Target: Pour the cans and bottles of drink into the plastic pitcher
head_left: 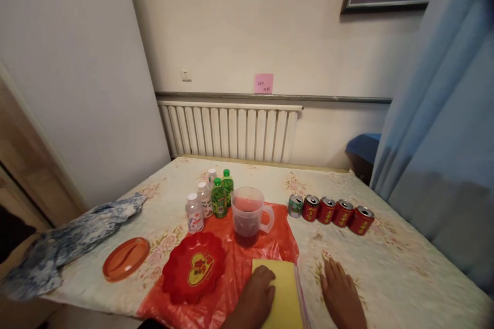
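My left hand (257,293) rests on the left edge of a yellow book or pad (284,293), its fingers curled; whether it grips the edge is hard to tell. Flat on the flowered tablecloth, right of the pad, lies my right hand (340,290) with nothing in it. A clear plastic jug (248,216) with dark liquid stands behind the pad on a red plastic sheet (283,234). Left of the pad is a red scalloped plate (177,272).
Green bottles (219,199) and white-capped bottles (195,215) stand left of the jug. Several cans (327,211) form a row at the right. An orange dish (126,258) and a blue-white cloth (81,239) lie at the left.
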Action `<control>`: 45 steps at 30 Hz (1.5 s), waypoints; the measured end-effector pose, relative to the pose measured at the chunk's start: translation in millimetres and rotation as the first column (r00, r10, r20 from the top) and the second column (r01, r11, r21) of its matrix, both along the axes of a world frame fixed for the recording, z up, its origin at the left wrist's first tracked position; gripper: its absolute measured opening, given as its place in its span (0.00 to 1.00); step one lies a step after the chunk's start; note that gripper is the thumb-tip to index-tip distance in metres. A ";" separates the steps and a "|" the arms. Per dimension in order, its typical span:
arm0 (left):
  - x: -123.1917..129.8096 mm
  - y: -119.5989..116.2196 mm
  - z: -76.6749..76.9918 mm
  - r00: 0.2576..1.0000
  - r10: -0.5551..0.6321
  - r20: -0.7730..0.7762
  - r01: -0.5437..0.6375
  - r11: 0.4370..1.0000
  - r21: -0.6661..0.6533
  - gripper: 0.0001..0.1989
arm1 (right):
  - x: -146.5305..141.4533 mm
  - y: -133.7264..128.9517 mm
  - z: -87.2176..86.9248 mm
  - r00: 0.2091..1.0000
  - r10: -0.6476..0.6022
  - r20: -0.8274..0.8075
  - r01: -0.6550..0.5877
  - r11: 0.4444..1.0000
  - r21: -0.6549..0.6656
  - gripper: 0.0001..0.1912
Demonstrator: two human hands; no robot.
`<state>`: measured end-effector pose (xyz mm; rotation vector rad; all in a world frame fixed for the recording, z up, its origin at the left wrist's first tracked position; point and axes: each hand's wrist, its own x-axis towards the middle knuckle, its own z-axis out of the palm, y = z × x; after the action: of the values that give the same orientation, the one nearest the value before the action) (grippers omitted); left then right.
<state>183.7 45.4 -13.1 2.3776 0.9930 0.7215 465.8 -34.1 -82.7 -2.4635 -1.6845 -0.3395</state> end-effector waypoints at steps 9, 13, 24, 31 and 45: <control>-124.6 114.9 61.8 0.613 0.683 0.396 -0.737 0.676 -0.025 0.26 | 14.4 2.4 -32.0 0.998 0.048 0.046 -0.051 0.997 0.059 0.30; -156.4 166.4 62.9 0.517 0.766 0.382 -0.804 0.588 -0.090 0.39 | 18.1 2.8 -35.9 0.997 0.051 0.066 -0.053 0.998 0.033 0.30; -176.5 235.3 38.0 0.646 0.709 0.283 -0.662 0.705 -0.253 0.36 | 17.1 3.0 -31.5 0.999 0.036 0.029 -0.037 0.998 0.044 0.29; -176.7 235.8 40.5 0.686 0.685 0.246 -0.636 0.728 -0.255 0.21 | 17.7 2.2 -35.3 0.996 0.054 0.076 -0.058 0.997 0.047 0.30; -189.0 193.8 100.2 0.519 0.798 0.305 -0.741 0.598 -0.304 0.27 | 13.5 0.6 -31.1 0.992 0.055 0.113 -0.061 0.997 0.053 0.29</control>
<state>-5.4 239.1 87.1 1.4404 1.8434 1.3481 479.2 -33.5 -113.8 -2.3909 -1.7598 -0.5186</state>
